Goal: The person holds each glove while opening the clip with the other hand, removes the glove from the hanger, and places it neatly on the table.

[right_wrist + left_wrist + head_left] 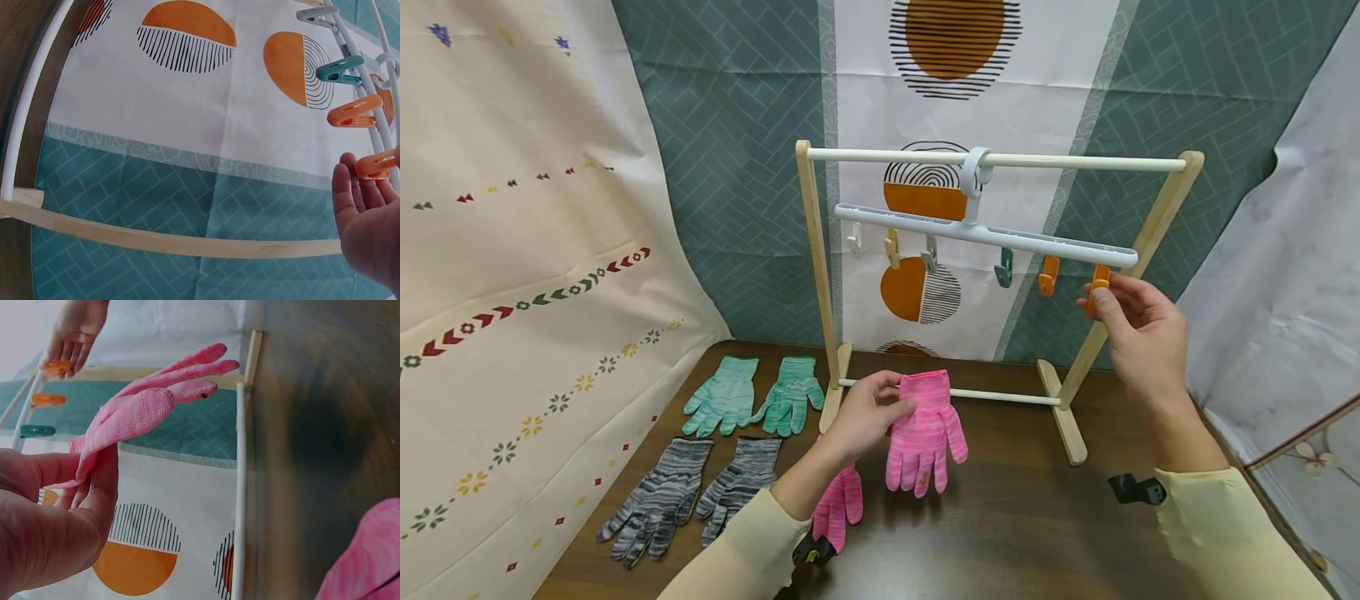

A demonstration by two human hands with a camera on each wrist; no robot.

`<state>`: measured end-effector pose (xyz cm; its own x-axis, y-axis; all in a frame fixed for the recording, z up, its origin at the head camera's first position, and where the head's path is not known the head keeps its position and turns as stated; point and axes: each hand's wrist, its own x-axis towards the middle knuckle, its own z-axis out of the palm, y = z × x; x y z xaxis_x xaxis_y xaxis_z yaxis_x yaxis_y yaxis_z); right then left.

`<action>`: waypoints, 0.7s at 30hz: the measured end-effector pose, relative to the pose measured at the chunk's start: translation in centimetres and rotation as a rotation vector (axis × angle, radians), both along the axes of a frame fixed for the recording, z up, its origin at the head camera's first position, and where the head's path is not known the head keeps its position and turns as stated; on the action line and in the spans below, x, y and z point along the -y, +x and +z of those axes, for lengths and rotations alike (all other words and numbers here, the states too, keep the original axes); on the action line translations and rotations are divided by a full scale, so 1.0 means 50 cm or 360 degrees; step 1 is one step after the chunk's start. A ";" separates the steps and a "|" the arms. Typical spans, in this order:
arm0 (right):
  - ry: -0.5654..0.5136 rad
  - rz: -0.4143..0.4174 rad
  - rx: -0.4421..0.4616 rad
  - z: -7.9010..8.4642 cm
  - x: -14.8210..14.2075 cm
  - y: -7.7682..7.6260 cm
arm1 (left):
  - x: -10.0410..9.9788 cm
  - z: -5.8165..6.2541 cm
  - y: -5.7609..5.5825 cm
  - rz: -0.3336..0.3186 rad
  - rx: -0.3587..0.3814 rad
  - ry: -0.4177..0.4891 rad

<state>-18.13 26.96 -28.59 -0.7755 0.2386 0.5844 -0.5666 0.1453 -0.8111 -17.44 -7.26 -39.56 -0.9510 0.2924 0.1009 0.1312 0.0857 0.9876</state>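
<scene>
My left hand [868, 417] pinches a pink knitted glove [925, 433] at its cuff and holds it above the table, fingers hanging down. In the left wrist view the same glove [137, 415] stretches out from my thumb and fingers. At the right end of a pale blue clip hanger [985, 232], my right hand [1138, 333] pinches the outermost orange clip [1099, 287]. The right wrist view shows that clip [376, 165] between thumb and fingers. Another orange clip [1048, 276] and a teal clip [1003, 267] hang to its left. A second pink glove [838, 508] lies partly hidden under my left forearm.
A wooden rack [816, 267] with a white top bar [1075, 162] carries the hanger. Grey, yellow and white clips hang on its left half. Mint green gloves [726, 396] and grey striped gloves [658, 496] lie at the left of the brown table [1000, 533].
</scene>
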 end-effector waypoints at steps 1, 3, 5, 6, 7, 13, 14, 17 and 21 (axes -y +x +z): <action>0.0002 0.0001 0.0000 0.000 -0.001 0.000 | 0.001 -0.002 0.001 0.0000 0.0014 -0.0007; -0.0005 0.0003 -0.0002 0.001 -0.002 -0.001 | 0.004 -0.007 0.004 -0.0003 0.0036 -0.0025; -0.0015 0.0006 -0.0005 0.001 -0.004 -0.002 | 0.007 -0.014 0.006 -0.0008 0.0051 -0.0046; -0.0017 0.0005 -0.0008 0.001 -0.005 -0.003 | 0.008 -0.017 0.007 -0.0010 0.0057 -0.0059; -0.0024 0.0009 -0.0013 0.002 -0.005 -0.003 | 0.010 -0.021 0.007 -0.0016 0.0061 -0.0067; -0.0072 0.0053 -0.0060 0.005 -0.009 -0.004 | 0.021 -0.047 0.011 -0.0044 0.0067 -0.0152; -0.0077 0.0060 -0.0064 0.005 -0.009 -0.004 | 0.022 -0.052 0.012 -0.0048 0.0075 -0.0165; -0.0082 0.0058 -0.0065 0.006 -0.009 -0.005 | 0.027 -0.063 0.014 -0.0056 0.0110 -0.0194; -0.0063 0.0024 -0.0059 0.007 -0.011 -0.006 | 0.032 -0.076 0.019 -0.0055 0.0122 -0.0232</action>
